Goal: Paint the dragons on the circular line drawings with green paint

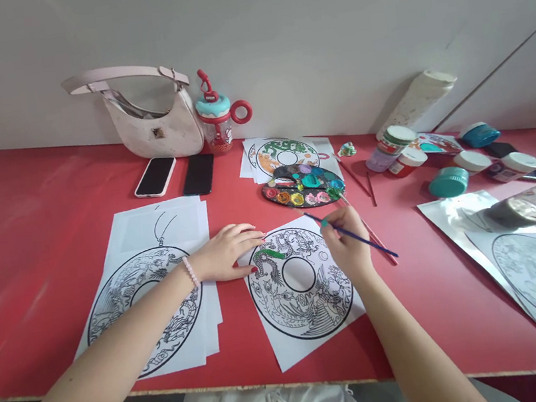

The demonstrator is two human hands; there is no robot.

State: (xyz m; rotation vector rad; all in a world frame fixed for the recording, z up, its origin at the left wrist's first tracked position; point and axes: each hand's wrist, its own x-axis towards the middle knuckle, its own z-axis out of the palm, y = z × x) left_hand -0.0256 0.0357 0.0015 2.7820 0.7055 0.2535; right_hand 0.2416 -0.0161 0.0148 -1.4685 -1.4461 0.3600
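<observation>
Plainly, the paintbrush (373, 246) lay on a slant, its long axis running from 10 o'clock to 4 o'clock, the bristle end pointing toward 10 o'clock over the top edge of the colouring sheet (312, 332). The right hand (350, 250) had it in a pen grip, fingers (334, 223) curled tight about the blue handle near the front, and the rest of the handle stuck out past the hand toward 4 o'clock. That sheet sat at the near edge of the red worktop (30, 263), printed with a round dragon design, a patch of green already on it at 10 o'clock of the ring. The left hand (228, 252) rested palm down on the sheet's 9 o'clock edge, fingers (247, 234) stretched out flat and close together, gripping nothing. At 9 o'clock of the sheet lay a stack of printed sheets (152, 232). At 12 o'clock, just beyond the brush tip, sat a paint palette (303, 185). Paint jars (397, 141) stood at 2 o'clock, well apart.
</observation>
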